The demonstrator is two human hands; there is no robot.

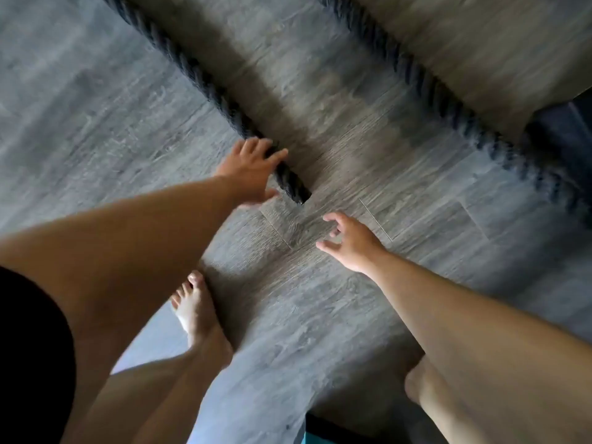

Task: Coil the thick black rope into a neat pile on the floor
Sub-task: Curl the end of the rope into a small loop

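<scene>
The left hand [253, 169] lies open across the black rope [198, 75] near its end, while the right hand [350, 243] hovers open, just short of it

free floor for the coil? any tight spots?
Bare floor between the two rope runs: near run, far run. Also bare at left of the near run, and between the right hand and the bare foot. Crowded at the rope end, under the left hand.

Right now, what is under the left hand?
The left hand lies over the thick black rope near its cut end. The stretch beneath the palm is covered; grey wood floor surrounds it.
</scene>
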